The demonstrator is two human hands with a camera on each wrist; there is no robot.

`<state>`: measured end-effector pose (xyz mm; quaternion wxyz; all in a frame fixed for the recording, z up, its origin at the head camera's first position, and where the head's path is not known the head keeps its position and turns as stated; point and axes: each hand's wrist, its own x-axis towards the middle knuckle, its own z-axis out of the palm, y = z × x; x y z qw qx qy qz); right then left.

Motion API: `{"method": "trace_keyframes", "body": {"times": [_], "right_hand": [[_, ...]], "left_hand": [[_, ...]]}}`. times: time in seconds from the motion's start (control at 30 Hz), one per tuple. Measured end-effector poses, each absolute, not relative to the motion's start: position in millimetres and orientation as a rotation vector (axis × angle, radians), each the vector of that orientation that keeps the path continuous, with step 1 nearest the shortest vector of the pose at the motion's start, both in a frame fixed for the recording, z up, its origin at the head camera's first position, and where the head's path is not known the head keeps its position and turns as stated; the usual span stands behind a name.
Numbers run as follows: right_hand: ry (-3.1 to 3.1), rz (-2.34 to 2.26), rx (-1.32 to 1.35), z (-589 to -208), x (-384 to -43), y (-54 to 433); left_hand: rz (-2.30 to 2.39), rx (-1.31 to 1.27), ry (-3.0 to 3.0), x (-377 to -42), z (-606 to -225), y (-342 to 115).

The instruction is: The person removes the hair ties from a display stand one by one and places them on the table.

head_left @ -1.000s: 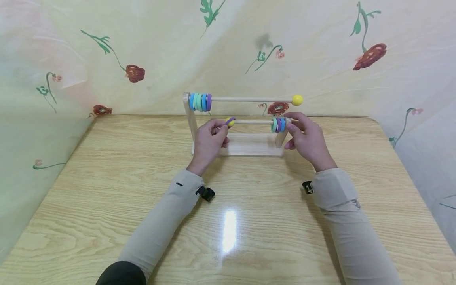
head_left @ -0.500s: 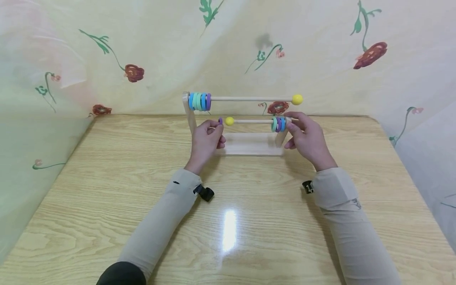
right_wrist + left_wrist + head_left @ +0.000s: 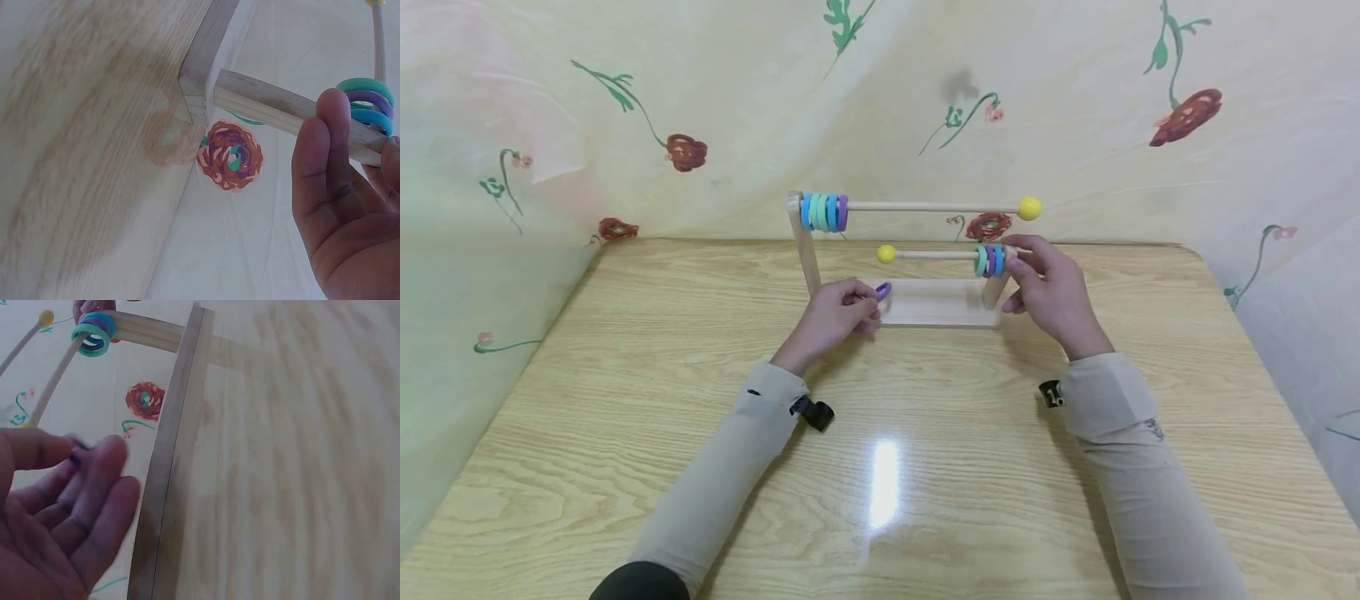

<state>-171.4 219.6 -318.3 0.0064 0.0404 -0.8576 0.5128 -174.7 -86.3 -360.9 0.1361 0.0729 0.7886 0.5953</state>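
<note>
My left hand (image 3: 838, 315) pinches a purple ring (image 3: 883, 291) between thumb and fingers, low in front of the wooden stand's base (image 3: 936, 302). In the left wrist view the fingers mostly hide that ring. My right hand (image 3: 1051, 287) grips the top of the stand's short right post (image 3: 269, 103). From this post a lower rod (image 3: 934, 255) runs left to a yellow ball (image 3: 887, 254) at its free end. Green, purple and blue rings (image 3: 989, 261) sit on the rod against the post, right beside my right fingers.
An upper rod (image 3: 932, 207) comes off the taller left post (image 3: 806, 250) and ends in a yellow ball (image 3: 1030, 208). Several blue, green and purple rings (image 3: 824, 212) hang at its left end. Behind the wooden table (image 3: 940, 467) stands a flowered cloth (image 3: 760, 108).
The purple ring has come off the lower rod's yellow ball in my left hand. That hand has then moved down towards the base. My right hand keeps its grip on the post.
</note>
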Motion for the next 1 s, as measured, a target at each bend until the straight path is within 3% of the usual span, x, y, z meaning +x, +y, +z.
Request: {"method": "trace_keyframes", "body": {"times": [0.3, 1.0], "right_hand": [[-2.675, 1.603, 0.142, -319.0, -171.4, 218.4], [-2.667, 1.599, 0.141, -321.7, -169.3, 219.3]], "left_hand": [[1.382, 0.328, 2.227, -165.9, -364.0, -104.4], [1.312, 0.465, 2.123, -152.4, -367.0, -110.6]]}}
